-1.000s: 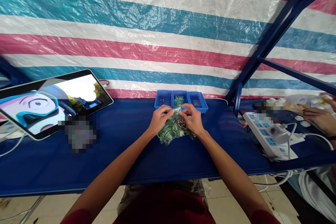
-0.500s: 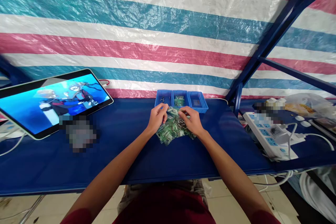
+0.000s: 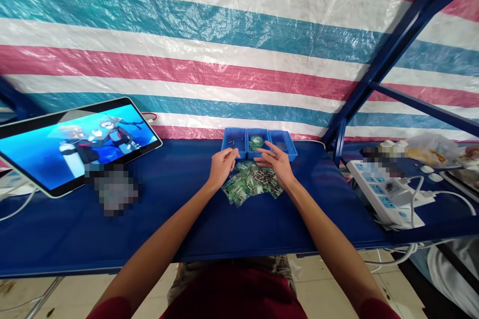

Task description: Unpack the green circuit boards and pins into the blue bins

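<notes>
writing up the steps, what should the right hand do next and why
Probably reach down to the pile of small plastic packets with the right hand: its fingers are spread, seemingly holding nothing, and the pile lies right beside it.

Lit tablet (image 3: 84, 147) left; power strip (image 3: 377, 189) right; striped sheet (image 3: 209, 50) behind.

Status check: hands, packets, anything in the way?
Left hand curled, grip unclear; right hand open. Green packets piled on blue table. Right hand partly hides blue bins.
</notes>
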`<control>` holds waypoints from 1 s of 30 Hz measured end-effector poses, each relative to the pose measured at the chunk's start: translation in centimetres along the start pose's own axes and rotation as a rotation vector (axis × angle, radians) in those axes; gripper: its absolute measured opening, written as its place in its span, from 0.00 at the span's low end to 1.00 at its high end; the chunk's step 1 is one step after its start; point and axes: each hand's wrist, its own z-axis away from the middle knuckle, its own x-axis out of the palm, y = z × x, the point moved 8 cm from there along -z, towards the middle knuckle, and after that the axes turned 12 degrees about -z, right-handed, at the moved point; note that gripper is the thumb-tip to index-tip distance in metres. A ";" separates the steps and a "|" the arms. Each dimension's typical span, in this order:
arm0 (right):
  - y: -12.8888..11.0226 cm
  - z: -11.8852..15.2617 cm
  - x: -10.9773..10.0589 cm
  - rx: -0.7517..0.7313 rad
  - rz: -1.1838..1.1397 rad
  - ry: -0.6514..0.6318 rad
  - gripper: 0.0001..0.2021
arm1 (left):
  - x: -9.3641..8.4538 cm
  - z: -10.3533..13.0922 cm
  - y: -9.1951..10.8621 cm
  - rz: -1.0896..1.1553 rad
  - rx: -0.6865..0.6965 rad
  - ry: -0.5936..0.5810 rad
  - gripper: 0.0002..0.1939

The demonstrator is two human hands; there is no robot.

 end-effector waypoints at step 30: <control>-1.0 0.6 0.7 -0.144 0.224 -0.022 0.10 | 3.8 0.5 -1.8 -0.827 0.359 -0.307 0.20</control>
